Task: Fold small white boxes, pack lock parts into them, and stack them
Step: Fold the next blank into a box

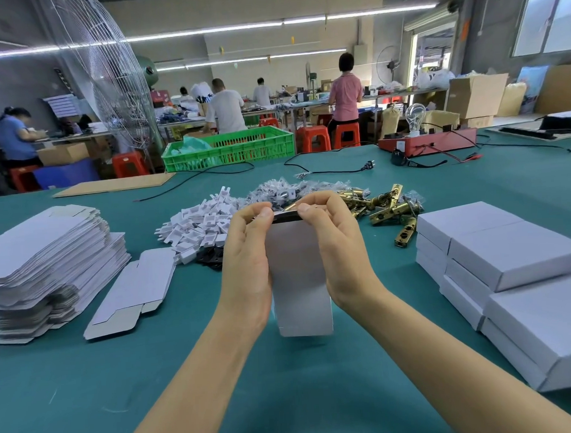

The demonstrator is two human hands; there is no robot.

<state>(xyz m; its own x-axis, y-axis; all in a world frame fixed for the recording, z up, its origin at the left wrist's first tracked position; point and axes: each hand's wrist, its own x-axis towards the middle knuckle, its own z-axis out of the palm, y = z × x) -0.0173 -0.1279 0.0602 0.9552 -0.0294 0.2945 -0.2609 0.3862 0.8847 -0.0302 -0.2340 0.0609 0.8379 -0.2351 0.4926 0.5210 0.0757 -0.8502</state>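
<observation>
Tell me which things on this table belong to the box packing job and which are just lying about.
Part of the job:
- white box held by left hand and right hand
- flat box blanks
- white plastic parts
- brass latches
- finished boxes

Lying about:
- green crate
- red tester with bulb
- black cables
- cardboard sheet

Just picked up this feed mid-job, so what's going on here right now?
A person is holding a small white box upright over the green table, both hands gripping its sides with thumbs at the open top. Flat box blanks are stacked at left, finished boxes at right. White plastic parts and brass latches lie piled behind.
</observation>
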